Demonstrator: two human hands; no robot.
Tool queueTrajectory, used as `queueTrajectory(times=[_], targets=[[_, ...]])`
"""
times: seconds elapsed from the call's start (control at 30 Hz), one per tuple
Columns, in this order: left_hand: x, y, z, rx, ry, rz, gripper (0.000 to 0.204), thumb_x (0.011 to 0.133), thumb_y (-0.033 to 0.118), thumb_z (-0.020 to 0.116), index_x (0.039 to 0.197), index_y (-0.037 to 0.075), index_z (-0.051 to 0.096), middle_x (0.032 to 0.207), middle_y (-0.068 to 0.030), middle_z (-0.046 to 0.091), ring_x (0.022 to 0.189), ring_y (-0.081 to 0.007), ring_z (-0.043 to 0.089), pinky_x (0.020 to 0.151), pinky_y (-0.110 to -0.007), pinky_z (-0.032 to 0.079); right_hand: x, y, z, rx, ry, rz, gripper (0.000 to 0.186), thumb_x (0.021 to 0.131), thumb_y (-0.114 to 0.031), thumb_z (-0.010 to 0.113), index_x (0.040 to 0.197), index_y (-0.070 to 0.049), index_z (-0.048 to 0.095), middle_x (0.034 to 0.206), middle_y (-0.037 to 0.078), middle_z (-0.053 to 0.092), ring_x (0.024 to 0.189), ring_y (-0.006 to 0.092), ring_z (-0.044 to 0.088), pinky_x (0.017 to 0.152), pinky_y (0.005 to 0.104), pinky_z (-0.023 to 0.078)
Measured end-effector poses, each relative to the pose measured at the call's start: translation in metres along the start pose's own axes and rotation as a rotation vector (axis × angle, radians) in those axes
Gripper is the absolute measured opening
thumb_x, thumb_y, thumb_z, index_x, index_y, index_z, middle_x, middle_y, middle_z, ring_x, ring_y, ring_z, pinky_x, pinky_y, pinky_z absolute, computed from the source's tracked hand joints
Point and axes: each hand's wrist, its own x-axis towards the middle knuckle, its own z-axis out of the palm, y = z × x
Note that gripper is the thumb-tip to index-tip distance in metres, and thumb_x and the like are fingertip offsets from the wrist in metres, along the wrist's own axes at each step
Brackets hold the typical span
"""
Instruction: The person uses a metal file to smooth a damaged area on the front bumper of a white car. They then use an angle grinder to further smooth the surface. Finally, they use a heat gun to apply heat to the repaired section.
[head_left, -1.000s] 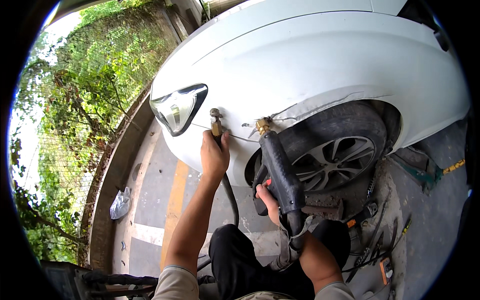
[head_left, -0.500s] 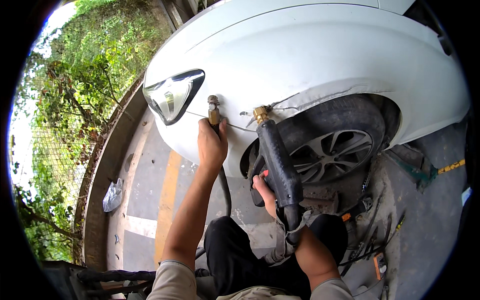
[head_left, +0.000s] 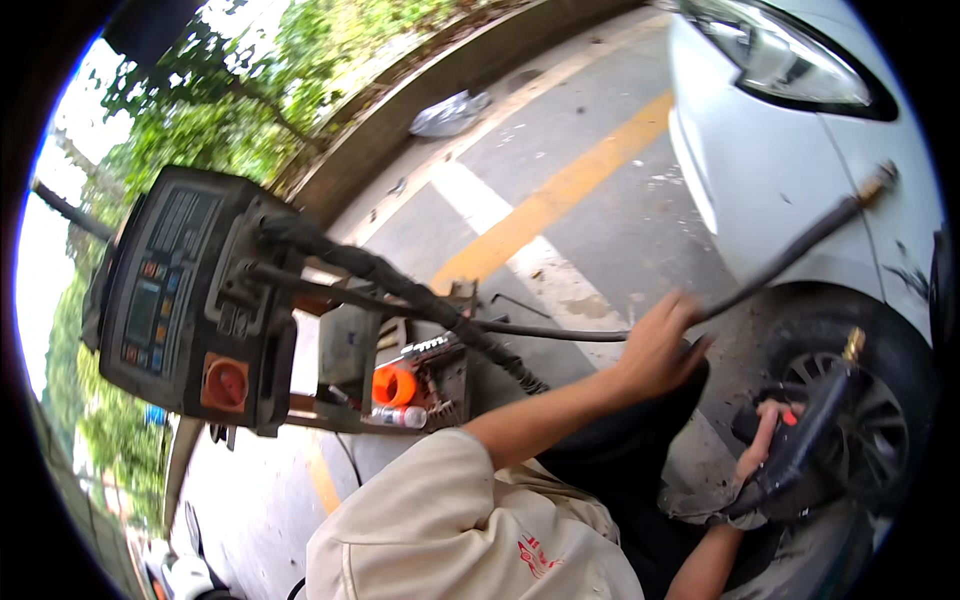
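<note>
Right fingers [head_left: 764,432] grasp black gun [head_left: 815,425]; left fingers [head_left: 684,306] at cable [head_left: 775,268], grip unclear; floor [head_left: 585,135] spans kerb [head_left: 382,150] to car [head_left: 750,170]

From here, car [head_left: 790,180]: smooth, glossy paint. Left of the car, control box [head_left: 200,312]: matt plastic. Hose [head_left: 770,269] in front of the car: dull, rubbery.

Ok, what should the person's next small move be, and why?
I'd probably have the left hand close firmly on the black cable: the hand is blurred where they meet, so its grip is unclear, and the cable's brass end juts well beyond it, in front of the white car. The right hand is busy holding the black gun-shaped tool.
</note>
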Motion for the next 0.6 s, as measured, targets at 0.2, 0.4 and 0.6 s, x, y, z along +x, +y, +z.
queueTrajectory(times=[0.2, 0.4, 0.6], targets=[[-0.226, -0.064, -0.113, 0.269, -0.164, -0.656, 0.017, 0.078, 0.005, 0.064, 0.09, 0.003, 0.051, 0.085, -0.0138, 0.054, 0.075, -0.03, 0.057, 0.067, -0.037, 0.047, -0.029, 0.055, 0.016, -0.35, -0.107, -0.25, 0.025, 0.091, -0.011, 0.06, 0.109, 0.004, 0.053, 0.093, 0.009, 0.061, 0.086, 0.0201, 0.059, 0.08, 0.0312, 0.046], [-0.322, -0.197, -0.232, 0.978, 0.525, -1.093, 0.012, 0.082, 0.007, 0.052, 0.088, -0.003, 0.054, 0.088, -0.02, 0.057, 0.085, -0.0381, 0.056, 0.076, -0.045, 0.044, -0.063, 0.119, 0.024, -1.155, -0.108, -0.649, 0.026, 0.09, -0.007, 0.06, 0.112, 0.005, 0.053, 0.101, 0.012, 0.059, 0.095, 0.0216, 0.058, 0.084, 0.032, 0.046], [-0.435, -0.255, -0.347, 1.105, 0.435, -1.538, 0.028, 0.082, 0.023, 0.059, 0.081, -0.004, 0.061, 0.09, -0.0255, 0.065, 0.086, -0.0377, 0.064, 0.073, -0.045, 0.05, -0.064, 0.131, 0.032, -0.275, -0.097, -0.154, 0.024, 0.089, -0.003, 0.06, 0.111, 0.005, 0.053, 0.1, 0.01, 0.059, 0.092, 0.019, 0.058, 0.085, 0.0307, 0.045]])
